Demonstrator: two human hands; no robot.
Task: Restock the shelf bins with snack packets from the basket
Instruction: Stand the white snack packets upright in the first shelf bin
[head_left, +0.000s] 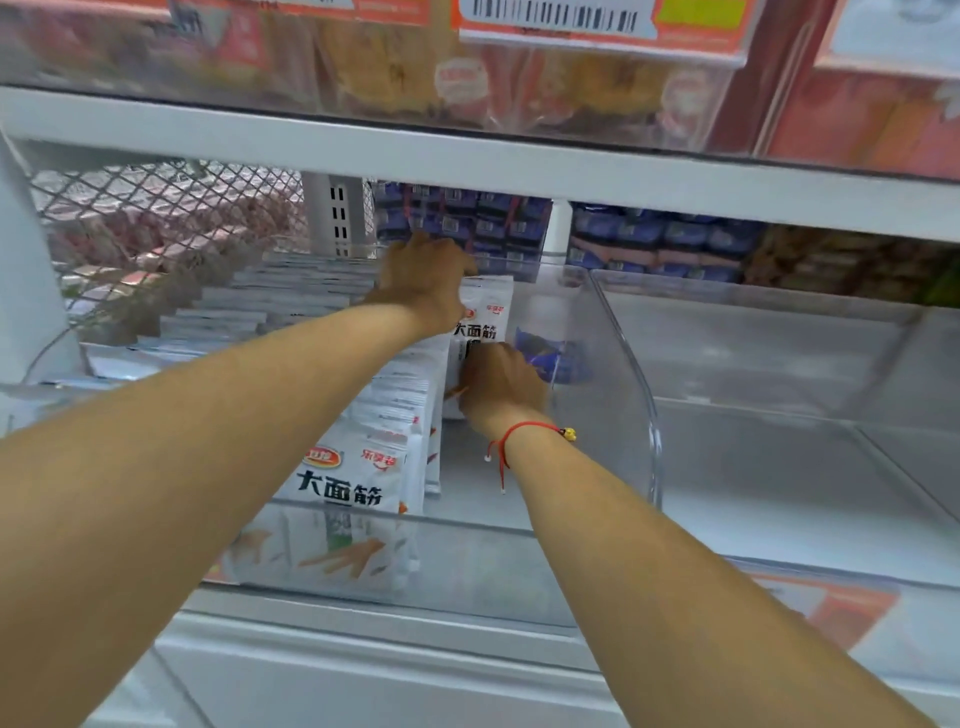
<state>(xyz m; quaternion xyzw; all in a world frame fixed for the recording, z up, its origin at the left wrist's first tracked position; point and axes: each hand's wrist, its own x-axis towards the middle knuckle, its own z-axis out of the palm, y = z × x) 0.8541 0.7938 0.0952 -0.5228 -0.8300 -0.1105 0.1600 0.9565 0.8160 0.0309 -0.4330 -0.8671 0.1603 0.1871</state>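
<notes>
A clear plastic shelf bin (652, 415) holds a row of white snack packets (363, 483) with black characters, standing upright from front to back. At the back of the row, both hands hold one upright white packet (485, 322). My left hand (426, 280) grips its top left edge. My right hand (498, 384), with a red string bracelet on the wrist, grips its lower part. A blue packet (550, 353) lies behind, against the bin's right wall. The basket is out of view.
A second row of white packets (249, 312) fills the bin to the left, beside a wire mesh panel (156, 208). To the right stands another clear bin (779, 364). Blue packets (467, 218) are stacked at the back. The upper shelf edge (467, 156) hangs just above my hands.
</notes>
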